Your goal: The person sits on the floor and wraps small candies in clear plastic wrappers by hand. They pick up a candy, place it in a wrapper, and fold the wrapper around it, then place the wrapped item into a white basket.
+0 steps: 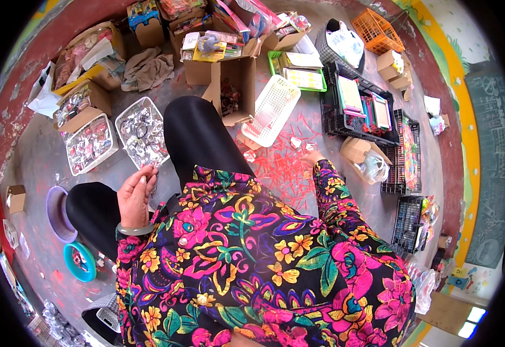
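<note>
My left hand (134, 199), with a pale bangle at its wrist, is raised beside my knee. Its thumb and fingertips are pinched together on something small that I cannot make out. Just beyond it stands a white basket (143, 134) of small clear-wrapped packets. My right hand (312, 157) reaches low over many thin red strips (284, 173) scattered on the floor. Small white pieces lie near its fingertips, one white piece (295, 142) just to their left. The sleeve and angle hide most of its fingers. An empty-looking white slotted basket (271, 110) leans beyond the strips.
An open cardboard box (236, 87) stands ahead of my knee. Another white basket (91, 144) of packets is at left, above purple (62, 214) and turquoise basins (80, 262). Black crates (359, 136) and a box with a plastic bag (372, 166) stand at right.
</note>
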